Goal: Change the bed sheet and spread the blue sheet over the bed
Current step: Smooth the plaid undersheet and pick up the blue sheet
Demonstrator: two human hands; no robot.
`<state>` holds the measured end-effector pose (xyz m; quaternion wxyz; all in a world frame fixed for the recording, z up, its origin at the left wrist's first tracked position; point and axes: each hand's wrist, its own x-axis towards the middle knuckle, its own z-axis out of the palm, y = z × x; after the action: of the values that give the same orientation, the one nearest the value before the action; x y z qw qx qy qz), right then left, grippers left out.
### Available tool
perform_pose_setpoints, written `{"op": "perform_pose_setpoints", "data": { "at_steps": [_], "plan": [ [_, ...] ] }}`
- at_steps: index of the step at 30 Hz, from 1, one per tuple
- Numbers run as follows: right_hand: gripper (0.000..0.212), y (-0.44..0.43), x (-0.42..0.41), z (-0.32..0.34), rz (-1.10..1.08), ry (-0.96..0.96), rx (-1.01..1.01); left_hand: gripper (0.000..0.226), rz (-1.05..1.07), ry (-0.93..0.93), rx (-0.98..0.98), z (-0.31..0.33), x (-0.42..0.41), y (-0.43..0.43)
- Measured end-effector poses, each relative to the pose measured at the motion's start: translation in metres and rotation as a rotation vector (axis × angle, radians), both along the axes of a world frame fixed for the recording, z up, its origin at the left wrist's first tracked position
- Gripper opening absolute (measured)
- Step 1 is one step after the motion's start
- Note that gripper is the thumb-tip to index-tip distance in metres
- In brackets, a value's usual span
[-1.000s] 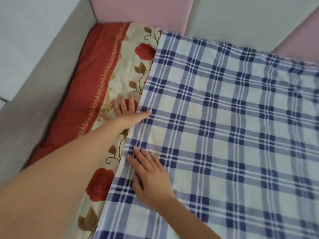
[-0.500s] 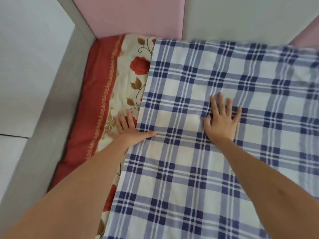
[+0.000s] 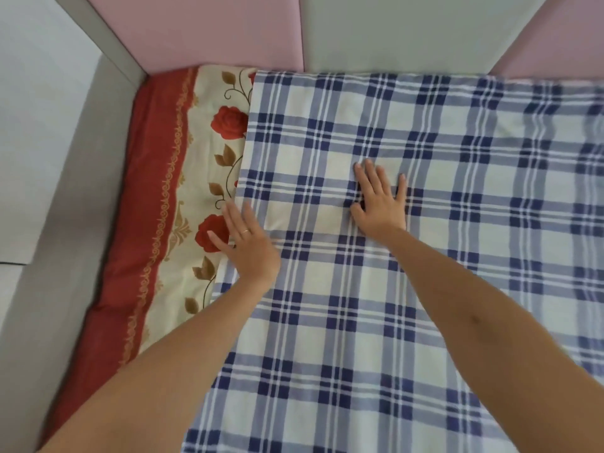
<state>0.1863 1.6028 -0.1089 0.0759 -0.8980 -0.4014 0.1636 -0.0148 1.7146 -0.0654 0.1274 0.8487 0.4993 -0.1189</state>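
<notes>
In the head view we look down on a bed whose right and middle parts are covered by the blue sheet [image 3: 408,289], a blue-and-white check cloth that reaches the padded headboard [image 3: 359,31] at the far side. Its left edge runs from far to near, and to the left of that edge a strip of the floral sheet [image 3: 196,197], cream with red roses and a red border, lies uncovered beside the grey bed frame [image 3: 58,223].

Our left hand [image 3: 250,243] lies flat with its fingers spread and holds nothing; it straddles the left edge of the blue sheet, fingertips over a red rose and the palm on the check cloth. A ring [image 3: 245,231] shows on one finger.

Our right hand [image 3: 380,204] is farther in and to the right, pressed palm-down on the blue sheet with the fingers fanned apart, gripping nothing. The two hands are near each other but apart.
</notes>
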Motion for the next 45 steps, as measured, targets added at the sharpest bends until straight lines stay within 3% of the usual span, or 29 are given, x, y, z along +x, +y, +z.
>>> {"op": "perform_pose_setpoints", "data": {
  "at_steps": [2,4,6,9,11,16,24,29,33,36,39,41,45],
  "plan": [
    [0.059,-0.013,0.01,0.021,-0.034,0.234,0.206,0.093,-0.191,-0.226,0.1,-0.006,0.024,-0.026],
    [0.047,-0.051,0.024,0.031,-0.11,0.135,0.398,0.089,-0.548,-0.225,0.105,-0.008,0.06,-0.043],
    [0.047,-0.102,0.038,0.026,-0.212,-0.117,0.357,0.066,-0.83,-0.171,0.061,-0.011,0.093,-0.052],
    [0.063,-0.179,0.091,0.002,-0.512,-0.194,0.071,0.06,-0.945,-0.187,0.042,-0.033,0.17,-0.065],
    [0.071,-0.189,0.126,-0.01,-0.506,-0.226,-0.027,0.068,-0.911,-0.164,0.125,-0.046,0.212,-0.054],
    [0.068,-0.179,0.196,-0.024,-0.48,-0.327,0.003,0.081,-0.691,-0.25,0.311,-0.066,0.288,-0.032],
    [0.066,-0.171,0.281,-0.02,-0.483,-0.426,0.068,0.075,-0.563,-0.411,0.342,-0.063,0.339,-0.033],
    [0.068,-0.163,0.317,-0.015,-0.572,-0.342,-0.061,0.075,-0.568,-0.376,0.345,-0.068,0.339,-0.031],
    [0.062,-0.182,0.288,0.015,-0.507,-0.132,-0.008,0.077,-0.572,-0.344,0.302,-0.063,0.342,-0.033],
    [0.06,-0.233,0.219,0.029,-0.639,-0.236,0.042,0.079,-0.563,-0.323,0.298,-0.057,0.335,-0.033],
    [0.064,-0.272,0.193,0.019,-0.901,-0.135,-0.057,0.078,-0.578,-0.308,0.283,-0.056,0.337,-0.033],
    [0.072,-0.274,0.19,0.0,-0.913,-0.107,-0.166,0.077,-0.568,-0.321,0.297,-0.058,0.336,-0.031],
    [0.073,-0.268,0.193,-0.025,-0.885,-0.216,-0.181,0.074,-0.564,-0.344,0.335,-0.058,0.338,-0.031]
  ]
}}
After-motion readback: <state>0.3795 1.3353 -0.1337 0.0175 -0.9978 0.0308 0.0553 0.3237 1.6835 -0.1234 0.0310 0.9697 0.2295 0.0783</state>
